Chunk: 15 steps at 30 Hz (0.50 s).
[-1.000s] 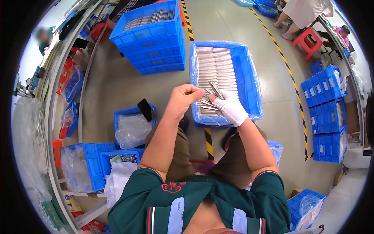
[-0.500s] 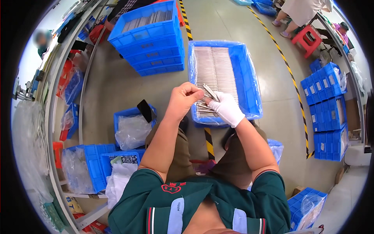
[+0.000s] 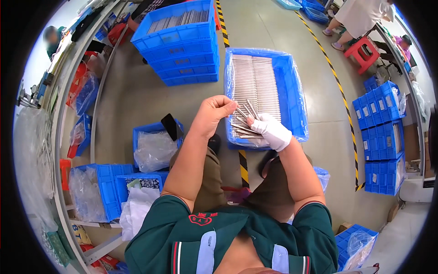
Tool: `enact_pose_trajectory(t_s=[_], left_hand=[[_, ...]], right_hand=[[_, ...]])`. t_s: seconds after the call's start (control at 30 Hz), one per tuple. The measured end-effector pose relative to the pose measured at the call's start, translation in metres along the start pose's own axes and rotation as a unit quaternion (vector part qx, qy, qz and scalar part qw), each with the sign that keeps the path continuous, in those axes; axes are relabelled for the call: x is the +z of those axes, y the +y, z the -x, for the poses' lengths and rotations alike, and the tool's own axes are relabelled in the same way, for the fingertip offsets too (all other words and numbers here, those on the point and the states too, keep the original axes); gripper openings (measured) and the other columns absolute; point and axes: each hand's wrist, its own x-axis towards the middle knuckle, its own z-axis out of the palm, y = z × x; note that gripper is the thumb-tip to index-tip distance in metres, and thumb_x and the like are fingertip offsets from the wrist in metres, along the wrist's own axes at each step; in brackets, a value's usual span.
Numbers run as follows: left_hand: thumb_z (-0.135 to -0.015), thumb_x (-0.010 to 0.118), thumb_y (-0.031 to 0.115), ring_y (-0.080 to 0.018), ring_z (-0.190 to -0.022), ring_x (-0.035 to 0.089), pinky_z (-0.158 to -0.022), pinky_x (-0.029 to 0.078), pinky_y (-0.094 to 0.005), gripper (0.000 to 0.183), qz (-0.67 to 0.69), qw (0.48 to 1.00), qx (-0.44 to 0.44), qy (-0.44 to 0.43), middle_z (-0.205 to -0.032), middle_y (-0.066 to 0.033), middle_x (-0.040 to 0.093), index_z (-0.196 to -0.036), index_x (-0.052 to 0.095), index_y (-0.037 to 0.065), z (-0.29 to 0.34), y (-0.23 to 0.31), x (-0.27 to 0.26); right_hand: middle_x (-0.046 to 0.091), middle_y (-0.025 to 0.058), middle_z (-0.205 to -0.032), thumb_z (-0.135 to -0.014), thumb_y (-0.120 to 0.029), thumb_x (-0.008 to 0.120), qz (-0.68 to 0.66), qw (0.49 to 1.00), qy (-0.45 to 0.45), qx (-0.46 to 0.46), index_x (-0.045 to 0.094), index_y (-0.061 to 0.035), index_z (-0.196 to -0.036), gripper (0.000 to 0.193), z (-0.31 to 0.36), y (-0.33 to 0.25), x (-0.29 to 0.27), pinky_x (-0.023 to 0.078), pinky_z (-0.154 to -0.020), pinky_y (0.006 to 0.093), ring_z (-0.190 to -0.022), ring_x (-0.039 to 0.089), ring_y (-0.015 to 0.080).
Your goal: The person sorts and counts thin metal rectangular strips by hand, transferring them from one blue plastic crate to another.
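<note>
Where the rods fan out: loose metal rods (image 3: pixel 251 109) splay from the gloved right hand (image 3: pixel 275 132), over the six o'clock end of a lined blue crate (image 3: pixel 299 93).
Change: the bunch spreads wider than half a second ago, so single rods appear easier to tell apart.
Gloved right hand: at four o'clock of the bunch, fingers curled around it, thumb pressed on the rods.
Bare left hand (image 3: pixel 212 112): at ten o'clock, thumb and forefinger pinched together, apparently on one rod's end.
Packed rows (image 3: pixel 255 82): rods lined up along the crate's nine o'clock side; blue inner wall shows at three.
Crate edges: clear liner (image 3: pixel 296 137) drapes the rim near the right wrist, a possible snag.
Floor room: grey floor (image 3: pixel 319 102) shows toward striped tape (image 3: pixel 340 86) at three o'clock; stacked crates (image 3: pixel 182 61) hem in ten.
</note>
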Motion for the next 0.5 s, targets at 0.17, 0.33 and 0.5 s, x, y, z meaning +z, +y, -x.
enact_pose_trajectory(t_s=[0.17, 0.33, 0.5], left_hand=[[-0.079, 0.064, 0.009, -0.0052, -0.07, 0.05, -0.066, 0.039, -0.0197, 0.009, -0.048, 0.999, 0.001, -0.011, -0.074, 0.0003, 0.059, -0.08, 0.062, 0.001, 0.0024, 0.0031, -0.0025], [-0.079, 0.064, 0.01, -0.0064, -0.073, 0.052, -0.07, 0.04, -0.0211, 0.009, -0.053, 0.998, 0.005, -0.042, -0.077, -0.0013, 0.06, -0.081, 0.062, 0.001, 0.004, 0.0055, -0.0043], [-0.079, 0.063, 0.007, -0.005, -0.07, 0.051, -0.067, 0.04, -0.0196, 0.007, -0.022, 0.998, 0.056, 0.011, -0.076, -0.0009, 0.06, -0.078, 0.061, 0.0, 0.0036, 0.0109, 0.0014]], right_hand=[[0.044, -0.0014, -0.054, -0.084, -0.038, 0.056, -0.023, 1.0, 0.001, -0.003, 0.053, -0.0049, -0.083, 0.034, 0.0003, -0.0063, 0.0087, 0.022, -0.036, 0.019, -0.041, 0.034, 0.0048], [0.042, -0.0023, -0.052, -0.085, -0.037, 0.055, -0.023, 0.999, -0.029, -0.003, 0.053, -0.0051, -0.082, 0.032, 0.0019, -0.0084, 0.0088, 0.021, -0.035, 0.0191, -0.04, 0.033, 0.0048], [0.043, -0.0025, -0.054, -0.085, -0.039, 0.055, -0.013, 1.0, -0.024, -0.002, 0.054, -0.006, -0.082, 0.033, -0.0018, -0.0026, 0.0074, 0.022, -0.036, 0.0191, -0.041, 0.034, 0.0048]])
